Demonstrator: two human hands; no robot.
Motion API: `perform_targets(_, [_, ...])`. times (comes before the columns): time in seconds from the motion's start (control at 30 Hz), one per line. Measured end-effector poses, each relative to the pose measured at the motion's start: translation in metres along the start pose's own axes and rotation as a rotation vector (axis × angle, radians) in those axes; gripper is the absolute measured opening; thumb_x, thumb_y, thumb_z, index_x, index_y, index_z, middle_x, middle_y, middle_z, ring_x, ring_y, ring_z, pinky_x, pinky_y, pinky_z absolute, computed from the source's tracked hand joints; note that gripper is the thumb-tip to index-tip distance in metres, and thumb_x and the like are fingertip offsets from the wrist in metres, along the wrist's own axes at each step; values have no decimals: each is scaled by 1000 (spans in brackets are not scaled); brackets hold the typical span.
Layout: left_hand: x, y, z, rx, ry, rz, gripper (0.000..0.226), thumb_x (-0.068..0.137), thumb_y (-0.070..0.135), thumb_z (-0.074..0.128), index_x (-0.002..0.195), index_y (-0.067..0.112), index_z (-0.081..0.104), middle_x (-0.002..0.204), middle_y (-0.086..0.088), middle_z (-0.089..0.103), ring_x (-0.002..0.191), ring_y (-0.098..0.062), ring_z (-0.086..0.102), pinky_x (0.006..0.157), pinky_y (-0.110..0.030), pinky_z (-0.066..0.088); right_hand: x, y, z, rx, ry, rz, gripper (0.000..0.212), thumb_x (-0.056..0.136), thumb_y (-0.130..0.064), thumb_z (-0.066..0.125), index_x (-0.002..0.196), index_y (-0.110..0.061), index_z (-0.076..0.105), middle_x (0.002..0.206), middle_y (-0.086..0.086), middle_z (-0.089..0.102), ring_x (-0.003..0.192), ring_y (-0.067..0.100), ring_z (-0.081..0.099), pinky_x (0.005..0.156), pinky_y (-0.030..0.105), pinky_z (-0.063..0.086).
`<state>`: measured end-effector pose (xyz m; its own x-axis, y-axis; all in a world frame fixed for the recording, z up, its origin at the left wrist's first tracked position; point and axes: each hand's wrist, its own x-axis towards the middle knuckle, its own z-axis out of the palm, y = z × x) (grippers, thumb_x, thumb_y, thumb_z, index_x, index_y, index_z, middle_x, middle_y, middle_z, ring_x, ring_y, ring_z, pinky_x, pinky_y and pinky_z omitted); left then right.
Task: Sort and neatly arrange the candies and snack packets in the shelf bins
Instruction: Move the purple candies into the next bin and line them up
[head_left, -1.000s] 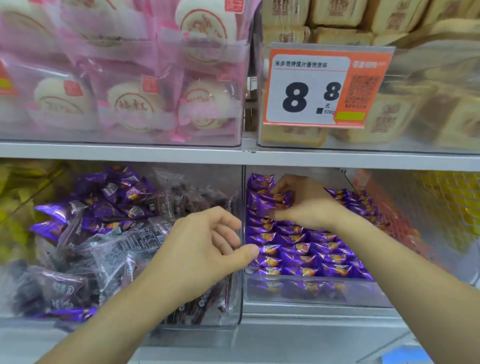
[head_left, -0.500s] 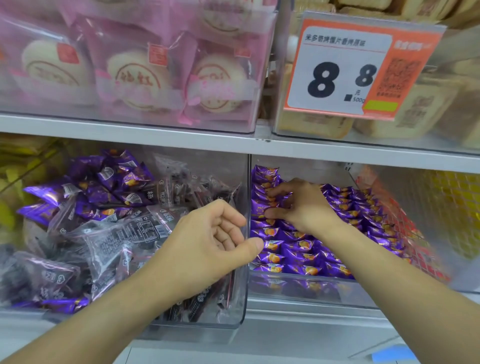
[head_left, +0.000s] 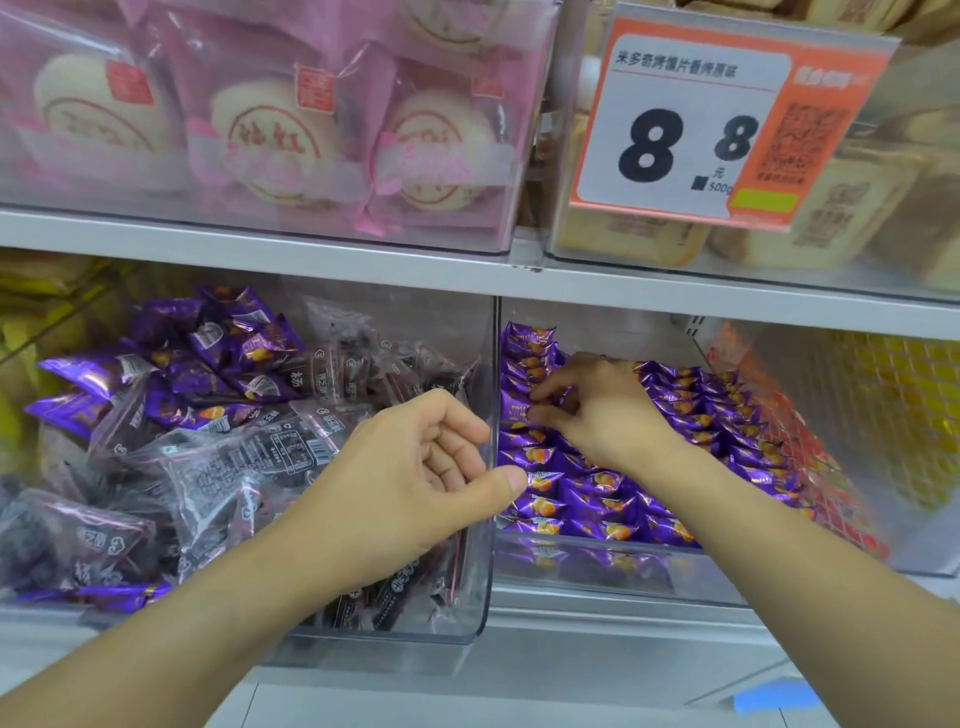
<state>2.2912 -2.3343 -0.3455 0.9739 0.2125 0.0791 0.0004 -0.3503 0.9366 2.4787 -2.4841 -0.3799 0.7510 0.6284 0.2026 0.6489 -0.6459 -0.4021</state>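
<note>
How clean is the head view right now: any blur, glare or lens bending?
Head view: soft blur throughout, print on the price tag smeared; shelf edge tilts and bows from the wide lens; pale reflections haze the clear bin front; even light, right hand and left hand readable.

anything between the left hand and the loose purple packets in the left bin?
Nothing visible blocks it. The left hand hovers at the top of the left bin, fingers loosely curled and holding nothing. The loose purple packets lie exposed farther left and back, mixed in with dark clear-wrapped packets; the bin's top is open.
</note>
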Motion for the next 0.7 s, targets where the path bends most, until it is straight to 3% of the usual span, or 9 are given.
perform_targets(0.13, [0, -1, 0, 14, 2, 4, 44, 61, 49, 78, 94, 23, 64, 81, 0, 69, 63, -7, 56, 62, -22, 52, 0, -1, -1, -14, -10, -5, 17, 83, -31, 77, 97, -20, 78, 96, -4, 72, 61, -5, 49, 69, 14, 36])
perform_targets(0.27, [0, -3, -1, 25, -3, 9, 45, 60, 53, 77, 93, 25, 64, 82, 1, 69, 64, -7, 58, 62, -20, 52, 1, -1, -8, -55, -83, 0, 23, 85, -36, 75, 104, -23, 76, 90, -12, 57, 67, -1, 49, 75, 18, 36])
perform_targets(0.37, [2, -5, -2, 39, -2, 18, 45, 60, 55, 77, 94, 27, 64, 82, 2, 70, 64, -7, 59, 63, -19, 52, 2, -1, -18, -60, -54, 18, 18, 83, -37, 76, 98, -28, 75, 93, -14, 56, 69, 2, 54, 68, 19, 38])
perform_targets(0.43, [1, -5, -3, 51, -17, 30, 45, 62, 56, 76, 95, 29, 64, 84, 4, 70, 66, -8, 61, 64, -20, 53, 1, -2, -26, -55, -24, 29, 9, 84, -32, 74, 93, -28, 74, 92, -13, 61, 69, -1, 56, 61, 12, 37])
perform_targets(0.5, [-2, -2, -8, 82, -31, 54, 43, 65, 55, 75, 98, 29, 65, 86, 5, 70, 71, -11, 65, 66, -23, 55, -5, -10, -35, 16, 25, 28, 6, 86, -23, 71, 88, -29, 73, 90, -11, 69, 71, 2, 61, 61, 5, 38])
perform_targets(0.57, [-7, 2, -25, 145, -7, 90, 37, 69, 50, 74, 99, 29, 66, 88, 7, 70, 75, -10, 67, 68, -23, 56, -17, -30, -43, 174, 65, 9, 9, 87, -18, 71, 86, -26, 74, 79, -14, 70, 70, 1, 63, 64, 8, 43])
perform_targets(0.7, [-21, -2, -84, 400, 235, 124, 13, 80, 26, 77, 90, 30, 70, 77, 9, 70, 73, -5, 63, 66, -12, 49, -53, -96, -48, 538, 8, -143, 12, 85, -11, 74, 84, -23, 75, 78, -2, 73, 73, 19, 67, 73, 35, 56])
